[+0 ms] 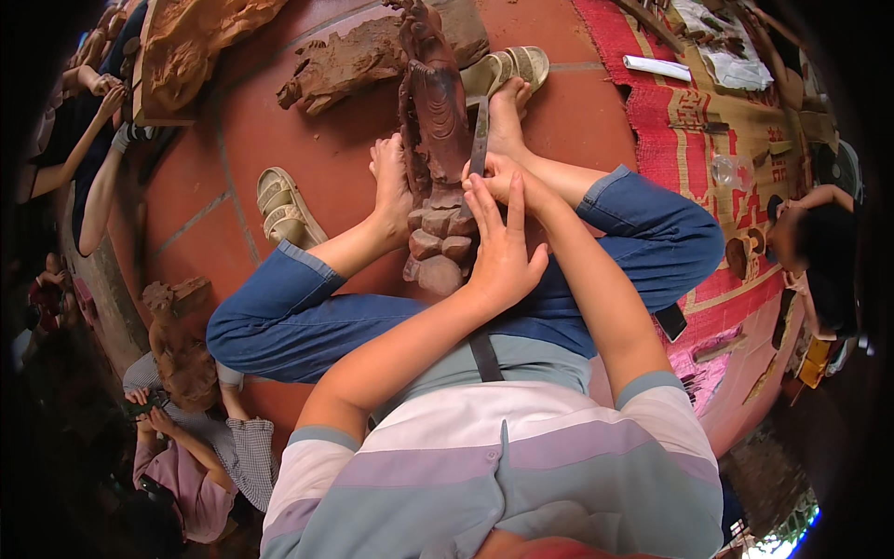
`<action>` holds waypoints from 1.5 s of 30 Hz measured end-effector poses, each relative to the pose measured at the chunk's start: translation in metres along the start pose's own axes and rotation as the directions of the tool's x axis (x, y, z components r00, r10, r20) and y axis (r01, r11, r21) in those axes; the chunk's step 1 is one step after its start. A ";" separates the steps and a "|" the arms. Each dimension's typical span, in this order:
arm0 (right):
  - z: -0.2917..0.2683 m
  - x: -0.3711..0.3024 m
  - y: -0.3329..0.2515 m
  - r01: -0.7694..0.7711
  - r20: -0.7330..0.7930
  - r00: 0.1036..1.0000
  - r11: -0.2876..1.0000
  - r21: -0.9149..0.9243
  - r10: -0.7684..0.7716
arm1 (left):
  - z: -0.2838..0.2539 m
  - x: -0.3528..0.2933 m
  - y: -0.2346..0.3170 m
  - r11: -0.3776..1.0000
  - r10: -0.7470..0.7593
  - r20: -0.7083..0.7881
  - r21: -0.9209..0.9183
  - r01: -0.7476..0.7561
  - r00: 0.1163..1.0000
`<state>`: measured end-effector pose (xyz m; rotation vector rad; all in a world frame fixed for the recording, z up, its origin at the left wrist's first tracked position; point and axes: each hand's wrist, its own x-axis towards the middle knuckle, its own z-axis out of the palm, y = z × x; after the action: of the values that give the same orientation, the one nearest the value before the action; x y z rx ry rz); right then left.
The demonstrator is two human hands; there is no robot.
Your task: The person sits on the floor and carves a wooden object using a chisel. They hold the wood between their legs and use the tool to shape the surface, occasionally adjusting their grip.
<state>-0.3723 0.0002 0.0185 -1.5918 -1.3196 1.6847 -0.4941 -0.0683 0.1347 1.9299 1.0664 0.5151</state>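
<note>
A dark reddish-brown carved wooden figure (438,112) stands between my bare feet, on a base carved as rounded stones (438,247). My right hand (507,182) is closed round a narrow, flat, dark tool (480,140) at the figure's right side. The tool's straight blade points away from me; whether it is a file or a chisel I cannot tell. My left hand (503,265) lies beside the stone base with fingers stretched and thumb apart. Its fingertips reach up to the right hand and the tool's near end, where contact is partly hidden.
A rough wood piece (345,65) lies beyond the figure. Sandals (289,210) rest on the red tile floor. At the right, a red and yellow mat (689,140) holds tools and a white roll (657,68). A phone (670,322) is near my right knee. Other people work on carvings at left.
</note>
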 end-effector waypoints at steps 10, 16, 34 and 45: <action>0.006 -0.002 -0.043 0.025 -0.024 0.999 0.993 -0.118 -0.028 | -0.005 0.002 -0.011 0.990 -0.053 0.029 -0.129 0.057 0.998; 0.012 -0.017 -0.047 0.204 0.035 0.978 0.978 0.041 -0.206 | -0.017 -0.009 0.010 0.997 -0.066 0.062 0.047 0.063 0.996; 0.012 -0.010 -0.061 0.060 0.095 0.994 0.997 -0.042 -0.055 | -0.031 -0.003 0.011 0.995 -0.087 0.049 -0.052 0.090 0.995; 0.007 0.004 -0.063 -0.047 0.142 0.987 0.985 -0.164 0.071 | -0.026 0.005 -0.001 0.961 -0.121 0.028 -0.249 0.124 0.992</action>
<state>-0.3962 0.0283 0.0698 -1.6366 -1.5287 1.8015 -0.5097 -0.0516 0.1480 1.6337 1.0515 0.5400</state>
